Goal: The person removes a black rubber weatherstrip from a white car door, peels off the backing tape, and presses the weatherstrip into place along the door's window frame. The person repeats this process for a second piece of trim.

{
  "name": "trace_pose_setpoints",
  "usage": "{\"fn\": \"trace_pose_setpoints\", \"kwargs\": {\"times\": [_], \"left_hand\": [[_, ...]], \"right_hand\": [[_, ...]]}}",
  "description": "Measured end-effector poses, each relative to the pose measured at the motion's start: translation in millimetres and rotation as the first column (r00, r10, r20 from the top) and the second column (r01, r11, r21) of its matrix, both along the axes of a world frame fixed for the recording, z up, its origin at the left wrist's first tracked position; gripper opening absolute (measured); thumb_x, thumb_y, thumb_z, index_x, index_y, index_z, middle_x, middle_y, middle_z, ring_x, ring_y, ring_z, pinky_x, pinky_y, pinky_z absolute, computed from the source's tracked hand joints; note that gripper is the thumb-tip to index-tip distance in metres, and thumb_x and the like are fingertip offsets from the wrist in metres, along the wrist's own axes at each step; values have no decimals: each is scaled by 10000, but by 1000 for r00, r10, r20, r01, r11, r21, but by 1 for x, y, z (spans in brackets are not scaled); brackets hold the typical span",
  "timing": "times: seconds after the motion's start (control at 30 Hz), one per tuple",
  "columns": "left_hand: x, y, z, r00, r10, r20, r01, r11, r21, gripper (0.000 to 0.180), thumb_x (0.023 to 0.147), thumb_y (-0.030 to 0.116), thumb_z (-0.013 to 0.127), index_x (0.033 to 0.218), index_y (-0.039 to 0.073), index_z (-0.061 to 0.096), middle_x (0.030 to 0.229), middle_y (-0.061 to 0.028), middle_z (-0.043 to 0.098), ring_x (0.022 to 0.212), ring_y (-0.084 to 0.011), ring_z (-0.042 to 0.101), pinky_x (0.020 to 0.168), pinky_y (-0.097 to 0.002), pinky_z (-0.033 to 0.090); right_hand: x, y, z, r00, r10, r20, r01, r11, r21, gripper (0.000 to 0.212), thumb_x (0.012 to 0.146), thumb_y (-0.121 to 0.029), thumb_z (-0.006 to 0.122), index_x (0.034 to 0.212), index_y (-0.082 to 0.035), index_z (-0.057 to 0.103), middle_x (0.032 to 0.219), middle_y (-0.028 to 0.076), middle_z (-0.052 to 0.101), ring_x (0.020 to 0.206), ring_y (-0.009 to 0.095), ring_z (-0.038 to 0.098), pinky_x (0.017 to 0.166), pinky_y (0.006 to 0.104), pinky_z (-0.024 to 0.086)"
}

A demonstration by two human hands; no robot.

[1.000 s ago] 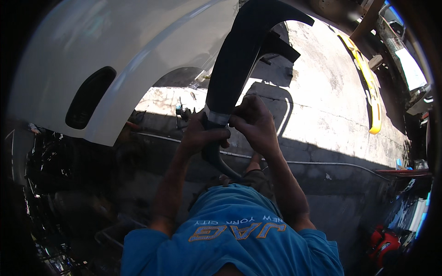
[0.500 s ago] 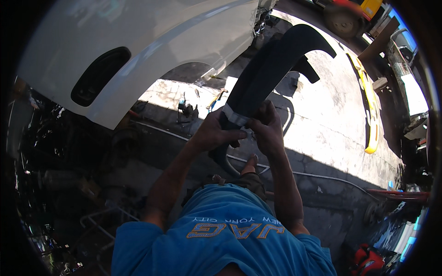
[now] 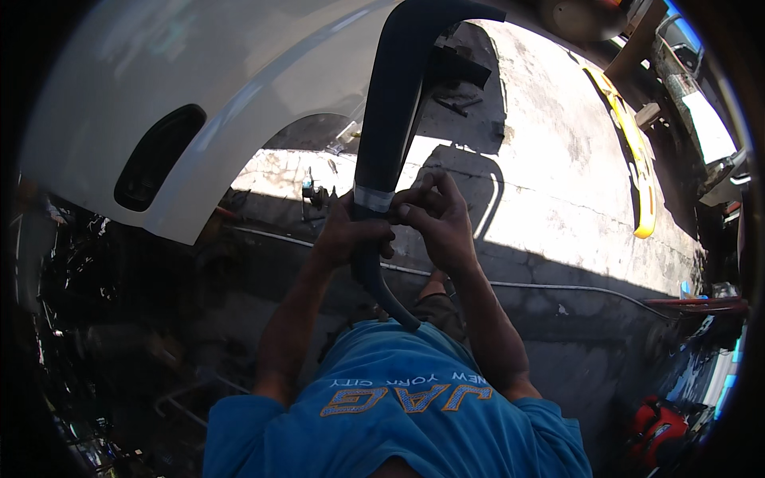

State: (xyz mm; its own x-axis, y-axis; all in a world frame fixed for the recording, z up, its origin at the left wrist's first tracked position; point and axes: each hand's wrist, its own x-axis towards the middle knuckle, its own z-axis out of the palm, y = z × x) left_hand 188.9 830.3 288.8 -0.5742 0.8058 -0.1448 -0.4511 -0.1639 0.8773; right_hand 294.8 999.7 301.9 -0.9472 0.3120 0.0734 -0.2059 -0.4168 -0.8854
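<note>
A long, dark curved trim piece, shaped like a wheel-arch flare (image 3: 389, 103), stands nearly upright before me, its lower tail reaching down to my shirt. Around its lower part runs a band of shiny silvery tape (image 3: 373, 198). My left hand (image 3: 347, 235) is wrapped round the flare just at and below that band, thumb across the front. Close by the band's right edge, my right hand (image 3: 445, 223) has its fingers curled, with thumb and forefinger together. Whatever they may pinch is too small to make out.
A pale vehicle body panel (image 3: 239, 68) with a wheel-arch cutout fills the upper left. Small tools (image 3: 311, 191) lie on the concrete below it. A yellow bumper-like strip (image 3: 633, 151) lies on the right. A pale hose (image 3: 550, 286) crosses the floor; a red object (image 3: 663, 430) sits lower right.
The flare has swung left and stands more upright, and both hands have shifted left with it. My right hand has drawn slightly away from the tape's front, its fingers now at the edge.
</note>
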Motion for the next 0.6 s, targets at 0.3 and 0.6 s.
{"fn": "trace_pose_setpoints", "kwargs": {"times": [0.3,0.6], "left_hand": [[-1,-5,-2,999,10,-42,-9,1000,30,484,790,-28,799,1228,-68,597,939,-184,734,673,-289,749,603,-410,665],[1,-6,-1,984,-28,-178,9,995,-103,501,794,-17,816,1240,-40,588,871,-160,731,696,-287,755,626,-410,656]], "right_hand": [[0,-6,23,993,-110,51,89,948,307,360,903,-11,720,1123,-18,435,954,164,739,927,193,735,826,339,588],[-3,-6,7,990,-134,55,105,926,363,367,894,34,696,1098,-59,404,939,113,690,916,138,683,807,309,571]]}}
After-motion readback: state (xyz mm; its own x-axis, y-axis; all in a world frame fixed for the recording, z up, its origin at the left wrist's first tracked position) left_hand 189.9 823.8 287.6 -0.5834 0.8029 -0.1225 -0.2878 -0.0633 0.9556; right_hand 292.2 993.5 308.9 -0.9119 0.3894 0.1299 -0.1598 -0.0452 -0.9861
